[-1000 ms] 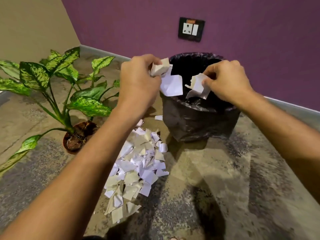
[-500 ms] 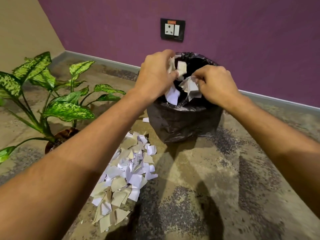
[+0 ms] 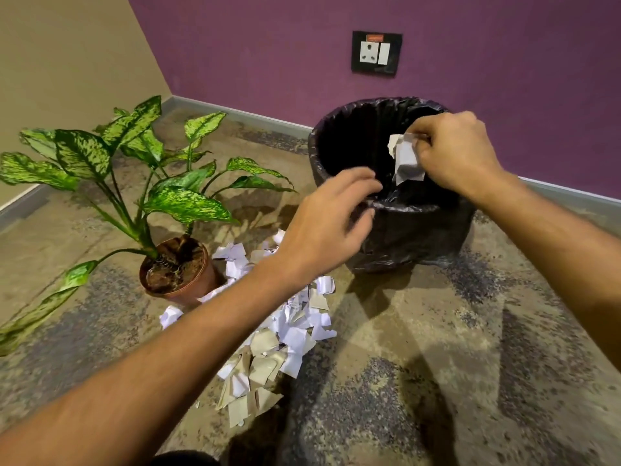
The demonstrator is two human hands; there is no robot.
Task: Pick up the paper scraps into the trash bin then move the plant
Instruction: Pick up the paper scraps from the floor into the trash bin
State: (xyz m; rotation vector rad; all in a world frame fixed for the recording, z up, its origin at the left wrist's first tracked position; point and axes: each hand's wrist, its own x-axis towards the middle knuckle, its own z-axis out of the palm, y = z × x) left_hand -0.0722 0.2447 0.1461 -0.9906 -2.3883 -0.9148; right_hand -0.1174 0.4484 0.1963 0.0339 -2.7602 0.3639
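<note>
Two walls meet behind the plant [image 3: 148, 183], its brown pot [image 3: 178, 274] on the floor [image 3: 437, 364] left of the black-lined trash bin [image 3: 420, 237]. Paper scraps [image 3: 279, 334] lie heaped between pot and bin. Over the bin's mouth, the right hand [image 3: 457, 153] pinches a few scraps [image 3: 405, 159]; the left hand [image 3: 331, 220] hovers at the near rim, fingers [image 3: 361, 181] loose, holding nothing.

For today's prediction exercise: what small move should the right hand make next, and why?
Probably let go: the right hand pinches paper scraps directly over the open trash bin, so loosening its fingers should drop them inside. The left hand is already empty.
</note>
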